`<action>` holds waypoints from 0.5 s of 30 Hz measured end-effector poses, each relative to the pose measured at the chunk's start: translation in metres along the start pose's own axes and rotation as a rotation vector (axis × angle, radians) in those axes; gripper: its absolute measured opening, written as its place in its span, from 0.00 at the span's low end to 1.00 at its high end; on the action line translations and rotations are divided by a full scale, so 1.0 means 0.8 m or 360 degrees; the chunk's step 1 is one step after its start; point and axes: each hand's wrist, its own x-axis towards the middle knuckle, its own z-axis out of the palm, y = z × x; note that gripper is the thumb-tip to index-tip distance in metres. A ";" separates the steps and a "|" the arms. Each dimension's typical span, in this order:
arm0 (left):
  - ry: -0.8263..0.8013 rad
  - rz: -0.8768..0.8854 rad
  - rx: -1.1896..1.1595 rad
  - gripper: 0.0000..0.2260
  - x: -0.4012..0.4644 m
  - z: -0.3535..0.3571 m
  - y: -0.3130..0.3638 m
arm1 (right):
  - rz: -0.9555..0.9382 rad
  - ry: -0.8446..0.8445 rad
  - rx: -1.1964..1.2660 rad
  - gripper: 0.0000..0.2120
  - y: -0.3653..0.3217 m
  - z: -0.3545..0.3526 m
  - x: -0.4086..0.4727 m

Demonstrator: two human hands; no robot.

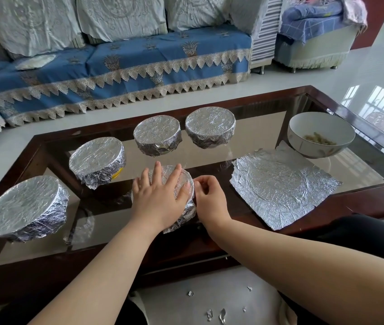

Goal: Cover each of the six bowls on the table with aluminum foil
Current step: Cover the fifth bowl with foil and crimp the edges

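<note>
- Pressing flat on top of the foil-covered bowl (184, 181) near the front edge of the glass worktop (209, 160), the left hand (157, 195) has its fingers straight and spread and holds nothing
- The right hand (209, 198) is just beside this bowl on its right side, with fingers curled, pinching the foil at the rim
- Four other covered bowls stand in a curved row behind and to the left: one at far left (24, 207), one next (97, 160), and two at the back (157, 134) (210, 126)
- An uncovered white bowl (320, 134) with some food inside stands at the right
- A crumpled foil sheet (282, 186) lies flat on the worktop, in front of the white bowl
- Small foil scraps (209, 314) lie on the floor below
</note>
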 end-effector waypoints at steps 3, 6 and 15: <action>0.0004 0.0000 0.0002 0.27 0.000 0.000 0.000 | 0.0029 -0.0065 0.0025 0.05 0.003 0.000 0.005; -0.0001 0.0011 0.0008 0.27 0.000 -0.001 -0.001 | 0.0010 -0.0126 -0.0087 0.06 0.002 -0.001 0.012; 0.0008 0.0017 0.0010 0.27 0.000 0.000 -0.001 | -0.0054 -0.0273 -0.0604 0.06 -0.006 -0.009 0.025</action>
